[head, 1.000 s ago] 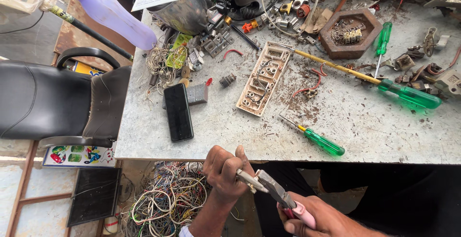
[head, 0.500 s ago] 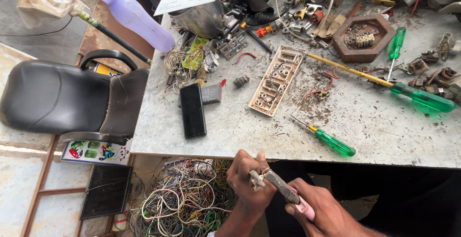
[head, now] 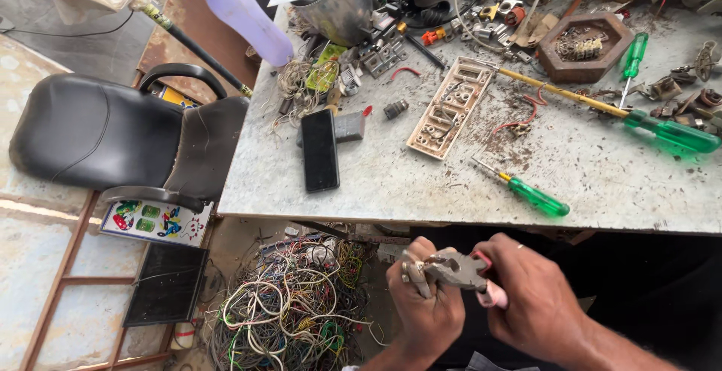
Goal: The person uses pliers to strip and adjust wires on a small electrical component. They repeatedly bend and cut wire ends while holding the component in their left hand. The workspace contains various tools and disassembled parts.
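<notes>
I see the pliers [head: 460, 269] below the near table edge, in front of the torso, held between both hands; metal head grey, handles pinkish-red, most of the grips buried in the right hand [head: 535, 302], so I can't read how far the handles are squeezed. Right fingers are wrapped shut around those handles. Left hand [head: 426, 302] is curled closed at the nose of the pliers, pinching a small metal part [head: 411, 272]; that piece is too small and too covered by fingers to identify, and I can't tell whether the plier tips bite it or just touch it. Both forearms are cut off by the bottom edge. Versus half a second back: the hands have drawn closer together, the plier head now sits right against the left fingers instead of angling away, and the view has shifted so the table fills more of the top. Under the hands on the floor: a tangled pile of coloured wires [head: 289, 307]. On the grey table [head: 391, 183]: small green screwdriver [head: 526, 190] nearest, a long green-handled screwdriver [head: 647, 124] right, a beige terminal plate [head: 450, 108] middle, a black phone [head: 320, 150] left, a hexagonal wooden tray [head: 585, 46] at the back. Lilac bottle [head: 239, 12] overhangs the far left corner; black chair [head: 105, 134] just beside the table's left edge.
</notes>
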